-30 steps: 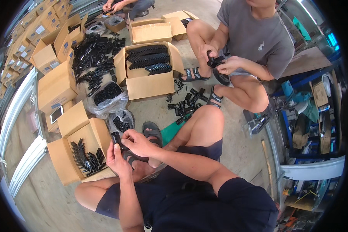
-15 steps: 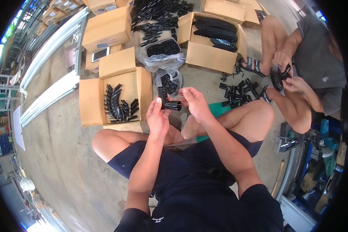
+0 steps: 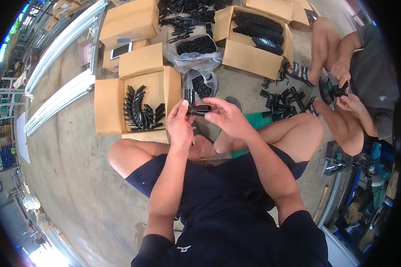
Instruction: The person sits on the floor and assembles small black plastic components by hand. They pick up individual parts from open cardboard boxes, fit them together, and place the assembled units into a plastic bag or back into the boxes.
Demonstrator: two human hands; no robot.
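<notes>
A glossy black angled pipe fitting (image 3: pixel 199 110) is held in front of me, over my crossed legs. My left hand (image 3: pixel 179 127) is closed round its left side, thumb against the corner, with one arm of the fitting pointing away from me. At the other arm's right end, my right hand (image 3: pixel 231 119) has its fingers above and its thumb below, closed on that end. Whether a small part sits between those fingertips is hidden. Just beyond the fitting lies a clear plastic bag (image 3: pixel 213 85) of small black parts.
Left stands an open cardboard box (image 3: pixel 108 107) with rows of black fittings (image 3: pixel 136 107). A larger box (image 3: pixel 249 60) with black parts is ahead right. Loose fittings (image 3: pixel 280 102) lie by my right knee. At right, a co-worker's hands (image 3: pixel 343 84) hold a black part.
My right hand has come in to the fitting's right end, where its fingers were apart from it before. The view has shifted slightly.
</notes>
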